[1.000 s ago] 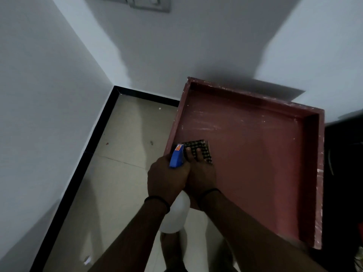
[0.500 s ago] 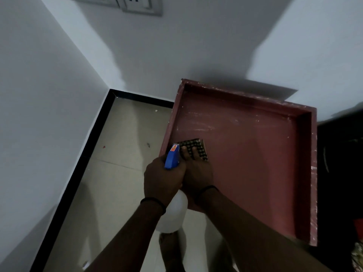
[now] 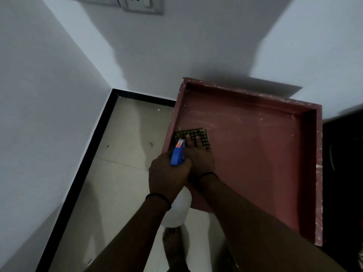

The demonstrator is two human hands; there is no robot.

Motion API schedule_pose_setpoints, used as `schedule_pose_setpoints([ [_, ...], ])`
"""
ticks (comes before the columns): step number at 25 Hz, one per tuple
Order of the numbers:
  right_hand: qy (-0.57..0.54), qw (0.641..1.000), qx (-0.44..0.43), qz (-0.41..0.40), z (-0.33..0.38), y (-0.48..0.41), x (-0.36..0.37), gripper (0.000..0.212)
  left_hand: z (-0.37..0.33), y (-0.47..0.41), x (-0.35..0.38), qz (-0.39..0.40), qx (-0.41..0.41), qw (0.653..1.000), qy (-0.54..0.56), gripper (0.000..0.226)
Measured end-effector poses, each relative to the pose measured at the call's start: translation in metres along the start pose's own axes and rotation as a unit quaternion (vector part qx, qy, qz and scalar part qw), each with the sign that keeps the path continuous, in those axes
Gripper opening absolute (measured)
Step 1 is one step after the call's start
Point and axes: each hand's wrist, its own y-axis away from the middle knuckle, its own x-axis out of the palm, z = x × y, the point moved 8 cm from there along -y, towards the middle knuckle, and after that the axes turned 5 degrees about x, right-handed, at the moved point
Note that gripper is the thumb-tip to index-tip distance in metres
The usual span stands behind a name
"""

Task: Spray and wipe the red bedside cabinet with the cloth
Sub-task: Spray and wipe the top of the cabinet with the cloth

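Observation:
The red bedside cabinet (image 3: 255,154) fills the right half of the view; its top is a shallow tray with raised edges and white streaks. A dark checked cloth (image 3: 193,134) lies flat near the top's left edge. My right hand (image 3: 198,156) presses on the cloth with straight, spread fingers. Just left of it, my left hand (image 3: 167,175) grips the neck of a spray bottle, whose blue spray head (image 3: 177,154) points forward and whose white body (image 3: 176,211) hangs below the fist.
White walls meet in a corner at the left and behind the cabinet. A black skirting board (image 3: 78,177) runs along beige floor tiles (image 3: 121,173). A wall socket (image 3: 143,4) sits at the top. My bare foot (image 3: 174,248) stands on the floor below.
My right hand and the cloth have slid a little further away along the cabinet's left edge. My left hand keeps the bottle beside it.

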Motion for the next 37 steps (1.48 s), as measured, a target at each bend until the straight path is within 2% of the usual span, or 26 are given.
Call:
schedule_pose_setpoints([
  [2,-0.001,1.000,0.003,-0.008,0.006,-0.009,-0.006,0.060,0.004,-0.002,0.000,-0.007,0.005,1.000,-0.017,0.031],
  [7,-0.013,1.000,-0.009,0.025,-0.016,0.048,0.027,0.071,0.003,0.015,0.007,0.016,-0.002,1.000,-0.010,0.033],
  [10,-0.029,1.000,-0.003,0.007,-0.027,0.054,0.017,0.056,-0.004,0.028,0.011,0.021,0.000,1.000,-0.002,0.035],
  [12,-0.113,0.993,0.016,-0.005,-0.040,0.053,0.004,0.043,-0.005,0.035,0.011,0.015,0.002,1.000,-0.013,0.035],
  [13,-0.206,0.977,0.051,-0.003,-0.054,0.057,-0.001,0.040,-0.007,0.039,0.011,0.013,-0.001,1.000,-0.008,0.035],
  [14,-0.330,0.939,0.096,0.000,-0.071,0.063,-0.007,0.037,-0.007,0.043,0.010,0.012,-0.007,1.000,0.000,0.035],
  [16,-0.560,0.807,0.185,-0.010,-0.111,0.079,-0.019,0.023,-0.012,0.052,0.010,0.018,-0.015,1.000,0.002,0.034],
  [18,-0.698,0.666,0.264,0.018,-0.141,0.103,-0.014,0.012,-0.018,0.060,0.015,0.030,-0.010,0.999,-0.004,0.033],
  [19,-0.741,0.610,0.279,0.036,-0.149,0.117,-0.011,0.017,-0.023,0.065,0.019,0.038,-0.008,0.999,0.003,0.034],
  [20,-0.768,0.570,0.288,0.042,-0.158,0.129,-0.008,0.026,-0.028,0.071,0.025,0.047,-0.007,0.999,0.004,0.034],
  [21,-0.785,0.546,0.290,0.044,-0.166,0.140,-0.005,0.032,-0.031,0.075,0.033,0.059,-0.004,0.998,0.004,0.036],
  [24,-0.814,0.506,0.282,0.031,-0.191,0.169,0.004,0.039,-0.047,0.087,0.067,0.105,0.020,0.994,0.019,0.037],
  [28,-0.817,0.498,0.291,0.018,-0.212,0.202,0.018,0.050,-0.056,0.093,0.101,0.144,0.038,0.988,0.033,0.033],
  [32,-0.861,0.416,0.289,-0.040,-0.240,0.239,0.027,0.036,-0.076,0.117,0.148,0.194,0.065,0.979,0.019,0.037],
  [37,-0.897,0.327,0.287,-0.082,-0.255,0.278,0.049,0.050,-0.087,0.143,0.194,0.254,0.104,0.962,-0.001,0.029],
])
